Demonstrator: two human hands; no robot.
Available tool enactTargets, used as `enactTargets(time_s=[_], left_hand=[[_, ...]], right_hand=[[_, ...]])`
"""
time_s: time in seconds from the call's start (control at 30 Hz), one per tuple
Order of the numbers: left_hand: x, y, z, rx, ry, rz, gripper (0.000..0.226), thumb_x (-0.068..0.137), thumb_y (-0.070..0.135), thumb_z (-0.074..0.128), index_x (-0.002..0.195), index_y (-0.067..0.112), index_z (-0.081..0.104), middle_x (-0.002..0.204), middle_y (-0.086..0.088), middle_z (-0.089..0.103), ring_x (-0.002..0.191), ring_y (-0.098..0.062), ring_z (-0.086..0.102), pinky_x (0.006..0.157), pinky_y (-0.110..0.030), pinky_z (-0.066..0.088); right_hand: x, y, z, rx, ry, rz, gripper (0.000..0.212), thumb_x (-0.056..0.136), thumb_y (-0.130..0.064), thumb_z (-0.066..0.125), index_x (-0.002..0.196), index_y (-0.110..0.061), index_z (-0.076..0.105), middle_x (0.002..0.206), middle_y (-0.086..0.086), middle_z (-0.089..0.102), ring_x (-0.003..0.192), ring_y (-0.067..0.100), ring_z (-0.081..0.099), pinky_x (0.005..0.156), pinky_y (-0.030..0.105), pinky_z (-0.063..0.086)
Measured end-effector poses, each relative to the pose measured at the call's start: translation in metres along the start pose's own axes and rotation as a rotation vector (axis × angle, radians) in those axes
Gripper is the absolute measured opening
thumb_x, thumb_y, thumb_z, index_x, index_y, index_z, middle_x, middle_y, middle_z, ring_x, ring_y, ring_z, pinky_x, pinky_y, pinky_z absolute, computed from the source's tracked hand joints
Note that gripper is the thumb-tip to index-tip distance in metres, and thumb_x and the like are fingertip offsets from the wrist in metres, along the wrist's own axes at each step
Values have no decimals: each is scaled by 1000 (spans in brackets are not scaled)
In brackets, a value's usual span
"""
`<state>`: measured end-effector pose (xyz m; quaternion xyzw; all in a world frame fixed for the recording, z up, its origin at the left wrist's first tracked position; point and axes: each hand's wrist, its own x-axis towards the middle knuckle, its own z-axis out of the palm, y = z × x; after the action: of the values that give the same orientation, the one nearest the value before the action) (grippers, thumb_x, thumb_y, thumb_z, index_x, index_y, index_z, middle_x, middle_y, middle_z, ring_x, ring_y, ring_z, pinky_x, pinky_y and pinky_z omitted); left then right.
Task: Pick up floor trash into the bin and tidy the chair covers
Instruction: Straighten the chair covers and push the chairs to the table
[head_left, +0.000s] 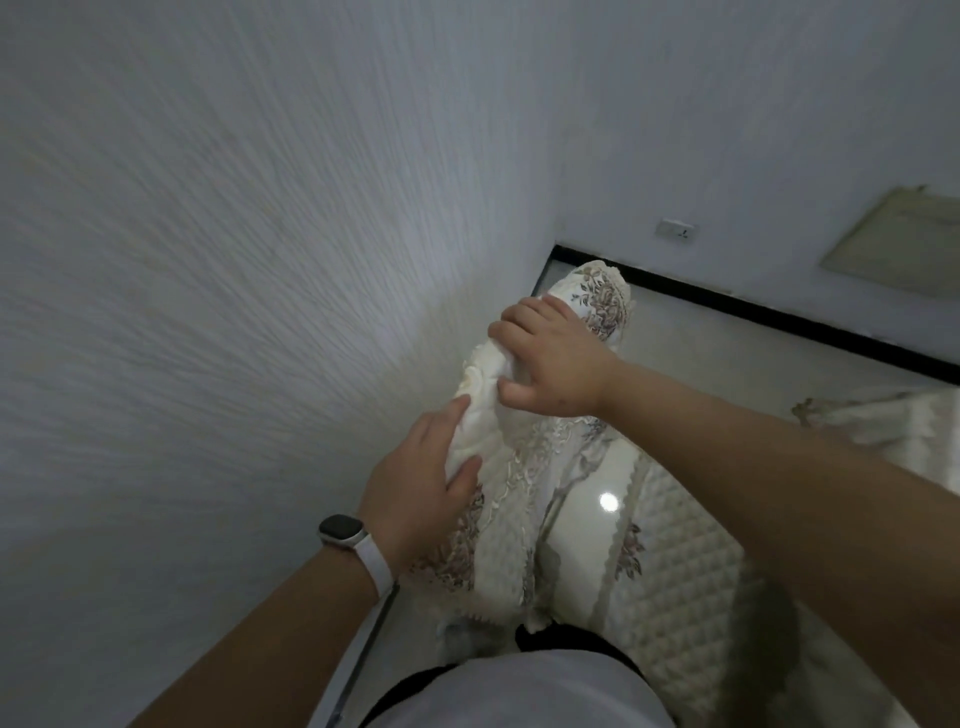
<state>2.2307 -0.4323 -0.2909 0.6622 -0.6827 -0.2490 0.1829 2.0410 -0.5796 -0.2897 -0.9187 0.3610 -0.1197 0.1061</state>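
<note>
My left hand (415, 491) and right hand (550, 358) both grip the bunched chair cover (519, 493), I think to smooth it.

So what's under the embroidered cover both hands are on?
Nothing beneath shows: the embroidered cover hides whatever it drapes, presumably the chair back. The left hand and right hand grip its bunched fabric on top.

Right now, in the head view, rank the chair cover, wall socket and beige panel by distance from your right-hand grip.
1. chair cover: held in the right-hand grip.
2. wall socket: on the wall behind the chair.
3. beige panel: far right, against the wall.
</note>
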Motion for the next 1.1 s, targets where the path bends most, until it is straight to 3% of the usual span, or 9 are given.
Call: enactTargets(time_s=[0.13, 0.3, 0.47, 0.57, 0.67, 0.8, 0.97, 1.1], left_hand=[[-17, 2, 10, -49, -9, 56, 62, 93, 43, 52, 150, 27, 34, 132, 2, 51, 107, -18, 57, 81, -36, 52], [-21, 3, 16, -191, -67, 41, 73, 91, 42, 63, 152, 33, 25, 146, 7, 47, 120, -14, 55, 94, -33, 49], [-17, -11, 14, -342, -146, 47, 76, 84, 49, 63, 150, 42, 24, 138, 10, 55, 112, -11, 61, 90, -43, 55], [-16, -22, 1, -378, -203, 113, 67, 87, 48, 63, 147, 43, 32, 131, 12, 58, 105, -5, 62, 87, -40, 57], [-3, -31, -14, -271, -187, 267, 61, 90, 50, 59, 145, 32, 42, 139, 8, 52, 119, -5, 53, 98, -37, 50], [22, -42, -30, -72, -266, 483, 79, 86, 61, 49, 153, 23, 33, 156, 4, 33, 141, -14, 35, 113, -39, 36], [46, -46, -33, -52, -385, 549, 95, 78, 72, 46, 156, 20, 25, 160, 0, 29, 144, -18, 31, 118, -40, 29], [47, -46, -28, -103, -376, 577, 94, 78, 66, 49, 153, 12, 32, 155, -7, 38, 141, -22, 37, 115, -31, 27]], right_hand=[[-20, -7, -1, -31, -14, 1, 62, 75, -52, 49, 117, -8, 60, 111, 11, 58, 108, 31, 52, 102, 47, 36], [-40, -13, -6, -45, -55, 72, 66, 78, -54, 46, 126, -10, 58, 124, 11, 56, 123, 31, 49, 106, 48, 34], [-57, -43, -10, 2, -106, 269, 68, 86, -54, 42, 143, -16, 45, 150, 12, 40, 142, 32, 31, 111, 53, 33], [-75, -83, 1, 53, -8, 363, 62, 90, -52, 47, 140, -15, 47, 150, 15, 39, 137, 32, 38, 107, 51, 39], [-87, -129, 17, 72, 109, 460, 56, 90, -50, 52, 133, -13, 54, 145, 14, 45, 128, 31, 48, 101, 46, 45], [-97, -180, 35, 109, 227, 609, 57, 88, -49, 55, 131, -10, 55, 140, 10, 49, 125, 26, 49, 102, 39, 45], [-101, -219, 54, 138, 226, 809, 76, 80, -58, 57, 141, -13, 44, 140, 3, 46, 126, 19, 46, 102, 37, 45], [-94, -227, 63, 143, 223, 905, 83, 80, -51, 64, 147, -13, 34, 145, 5, 42, 131, 22, 41, 105, 36, 40]])
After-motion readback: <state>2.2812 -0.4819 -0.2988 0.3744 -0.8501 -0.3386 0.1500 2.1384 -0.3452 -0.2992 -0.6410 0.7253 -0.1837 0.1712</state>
